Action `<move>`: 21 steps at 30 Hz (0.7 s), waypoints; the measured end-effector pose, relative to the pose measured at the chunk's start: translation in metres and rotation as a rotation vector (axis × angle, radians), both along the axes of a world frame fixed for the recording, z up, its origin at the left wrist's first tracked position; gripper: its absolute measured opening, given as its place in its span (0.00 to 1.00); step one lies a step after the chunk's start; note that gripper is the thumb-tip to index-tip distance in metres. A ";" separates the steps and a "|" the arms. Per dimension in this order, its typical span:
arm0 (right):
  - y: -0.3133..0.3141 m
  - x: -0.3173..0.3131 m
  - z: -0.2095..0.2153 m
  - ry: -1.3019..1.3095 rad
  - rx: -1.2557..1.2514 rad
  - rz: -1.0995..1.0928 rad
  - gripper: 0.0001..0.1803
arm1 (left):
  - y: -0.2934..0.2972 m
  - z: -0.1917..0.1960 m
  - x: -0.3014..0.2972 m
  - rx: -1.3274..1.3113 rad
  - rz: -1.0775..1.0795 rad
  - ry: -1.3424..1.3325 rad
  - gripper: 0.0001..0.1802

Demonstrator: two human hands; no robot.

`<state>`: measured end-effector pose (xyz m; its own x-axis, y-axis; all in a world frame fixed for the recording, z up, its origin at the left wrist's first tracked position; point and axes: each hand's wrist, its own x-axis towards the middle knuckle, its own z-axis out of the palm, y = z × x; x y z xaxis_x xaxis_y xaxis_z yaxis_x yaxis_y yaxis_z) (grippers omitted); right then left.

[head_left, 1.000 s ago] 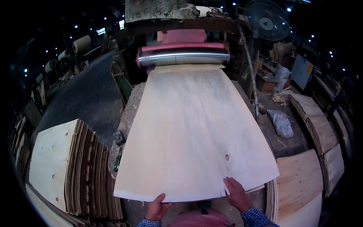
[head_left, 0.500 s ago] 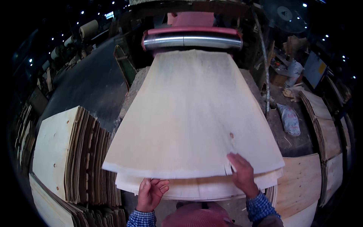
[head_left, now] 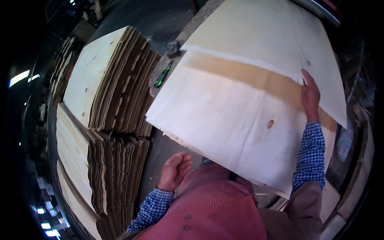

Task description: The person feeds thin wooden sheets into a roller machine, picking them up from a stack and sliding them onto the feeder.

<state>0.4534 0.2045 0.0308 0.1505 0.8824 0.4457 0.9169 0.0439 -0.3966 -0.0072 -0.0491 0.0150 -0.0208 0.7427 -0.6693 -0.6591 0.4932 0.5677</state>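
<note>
A pale wood veneer sheet with a knot near its right side lies partly over another veneer sheet, whose near part is uncovered. My right hand rests at the upper sheet's near edge with its fingers stretched out, close to a small split. My left hand hangs below the lower sheet's left front edge, apart from it, with loosely bent fingers and nothing in them.
Tall stacks of veneer stand at the left. A green utility knife and a small dark object lie beyond them, beside the sheets. A metal roller shows at the upper right. More sheets are at the lower right.
The view has turned left and down, so the sheets now appear further right. My left hand has come away from the sheets' front edge. My right hand stays at the upper sheet's edge.
</note>
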 end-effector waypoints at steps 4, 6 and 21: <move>0.058 0.017 -0.026 -0.093 0.035 0.031 0.22 | 0.011 0.008 0.016 0.022 0.088 0.040 0.18; 0.087 0.035 -0.049 -0.100 -0.007 -0.042 0.22 | 0.021 0.007 0.023 0.009 0.100 0.055 0.19; -0.207 -0.109 -0.098 -0.142 -0.261 0.098 0.27 | 0.033 0.019 0.026 0.170 -0.045 -0.220 0.26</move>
<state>0.3447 -0.0021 -0.0675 0.0110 0.9770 0.2130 0.9604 0.0490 -0.2743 0.0192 -0.0159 0.0340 0.1467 0.8417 -0.5197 -0.7557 0.4344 0.4902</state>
